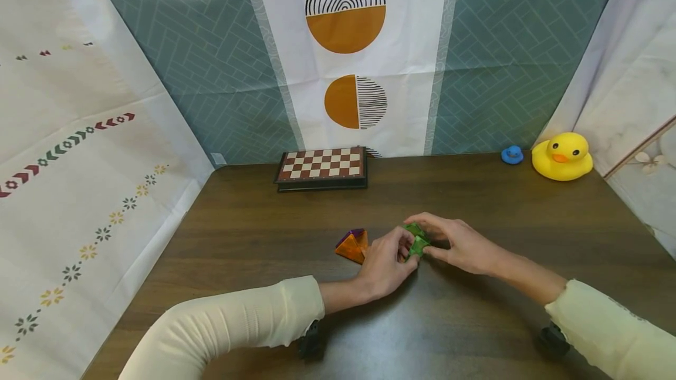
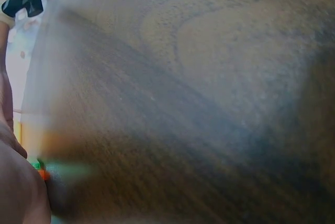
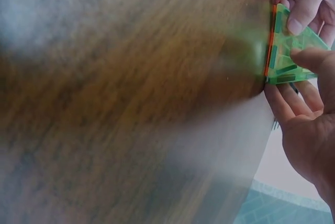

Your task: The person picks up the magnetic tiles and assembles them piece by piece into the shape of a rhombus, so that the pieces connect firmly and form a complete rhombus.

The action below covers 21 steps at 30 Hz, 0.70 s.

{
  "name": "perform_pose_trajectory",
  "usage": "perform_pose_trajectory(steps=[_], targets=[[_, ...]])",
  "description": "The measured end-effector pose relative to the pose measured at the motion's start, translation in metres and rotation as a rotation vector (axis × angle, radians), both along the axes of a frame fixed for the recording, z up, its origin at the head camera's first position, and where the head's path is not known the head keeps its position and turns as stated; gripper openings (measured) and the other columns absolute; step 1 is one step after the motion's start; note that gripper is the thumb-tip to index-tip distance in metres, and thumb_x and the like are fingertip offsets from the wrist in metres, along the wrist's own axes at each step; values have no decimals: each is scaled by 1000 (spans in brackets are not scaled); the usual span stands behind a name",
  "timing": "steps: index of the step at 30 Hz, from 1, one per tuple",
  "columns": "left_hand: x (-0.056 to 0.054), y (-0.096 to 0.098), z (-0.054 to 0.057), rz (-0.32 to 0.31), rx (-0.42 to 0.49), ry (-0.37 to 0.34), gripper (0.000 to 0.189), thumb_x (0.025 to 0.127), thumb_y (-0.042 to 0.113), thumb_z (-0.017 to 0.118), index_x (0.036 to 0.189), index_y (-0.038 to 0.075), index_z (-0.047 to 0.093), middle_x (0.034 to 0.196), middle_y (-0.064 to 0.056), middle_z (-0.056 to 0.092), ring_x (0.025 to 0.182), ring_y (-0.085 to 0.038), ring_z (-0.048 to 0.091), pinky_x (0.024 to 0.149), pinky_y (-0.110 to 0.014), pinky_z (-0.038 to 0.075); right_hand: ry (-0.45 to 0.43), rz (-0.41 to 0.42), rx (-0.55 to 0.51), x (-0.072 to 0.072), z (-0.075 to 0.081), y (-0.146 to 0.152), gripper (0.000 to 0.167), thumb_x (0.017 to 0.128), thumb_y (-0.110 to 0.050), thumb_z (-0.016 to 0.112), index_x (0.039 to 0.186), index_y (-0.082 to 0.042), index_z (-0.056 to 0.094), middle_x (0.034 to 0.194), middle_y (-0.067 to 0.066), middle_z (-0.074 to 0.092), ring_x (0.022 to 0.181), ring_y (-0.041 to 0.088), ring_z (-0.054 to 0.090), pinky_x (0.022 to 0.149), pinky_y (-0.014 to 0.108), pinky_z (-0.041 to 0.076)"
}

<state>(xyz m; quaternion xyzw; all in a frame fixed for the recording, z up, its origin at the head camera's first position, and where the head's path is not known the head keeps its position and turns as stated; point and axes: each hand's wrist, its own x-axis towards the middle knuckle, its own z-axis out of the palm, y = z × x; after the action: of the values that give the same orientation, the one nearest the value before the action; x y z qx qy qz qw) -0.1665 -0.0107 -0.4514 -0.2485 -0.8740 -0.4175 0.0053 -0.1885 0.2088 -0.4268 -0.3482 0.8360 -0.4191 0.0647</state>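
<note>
A white cloth (image 1: pixel 95 163) with rows of little flowers is at the far left, beside the brown table (image 1: pixel 237 216). Next comes a cream left sleeve (image 1: pixel 227 321), reaching in from the bottom. At the back of the table sits a checkered board (image 1: pixel 321 165), with brown and white squares on top and black sides. Nearer to us, an orange and purple shape (image 1: pixel 352 245) lies on the table, just left of the left hand (image 1: pixel 388 263). The hand hides part of it, so I can't tell if the two touch. The left hand has its fingers curled and pinches a see-through green shape (image 1: pixel 419 244), with its thumb (image 3: pixel 302 17) flat on the green side. The green shape is right between the two hands, at the fingertips of both. A thin orange edge (image 3: pixel 270 46) runs along it, down by the table. The right hand (image 1: pixel 465 245) pinches the green shape from the other side, thumb on one face and fingers around the back. Further right, well apart from the hands, a small blue duck (image 1: pixel 512 155) sits beside a big yellow duck (image 1: pixel 562 157).
</note>
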Motion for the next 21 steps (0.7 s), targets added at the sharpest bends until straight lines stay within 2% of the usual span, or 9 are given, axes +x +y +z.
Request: perform_pose_trajectory(steps=[5, 14, 21], targets=[[-1, 0, -1, 4, -9, 19, 25, 93, 8, 81, 112, 10, 65, 97, 2, 69, 82, -3, 62, 73, -15, 51, 17, -23, 4, 2, -2, -1, 62, 94, 10, 75, 149, -11, 54, 147, 15, 62, 133, 40, 61, 101, 49, 56], [-1, 1, 2, 26, -15, 1, 27, 94, 8, 81, 115, 7, 65, 98, 1, 70, 81, -3, 62, 73, -15, 52, 18, -53, 22, 6, -3, -3, 60, 96, 11, 71, 149, -12, 56, 149, 15, 61, 135, 42, 59, 103, 53, 54], [-1, 1, 1, 44, -16, -6, 27, 94, 10, 82, 115, 8, 64, 98, 1, 70, 81, -3, 63, 73, -16, 52, 51, -82, 26, 9, -5, -6, 61, 95, 12, 72, 148, -15, 58, 145, 12, 64, 130, 40, 63, 101, 54, 55]])
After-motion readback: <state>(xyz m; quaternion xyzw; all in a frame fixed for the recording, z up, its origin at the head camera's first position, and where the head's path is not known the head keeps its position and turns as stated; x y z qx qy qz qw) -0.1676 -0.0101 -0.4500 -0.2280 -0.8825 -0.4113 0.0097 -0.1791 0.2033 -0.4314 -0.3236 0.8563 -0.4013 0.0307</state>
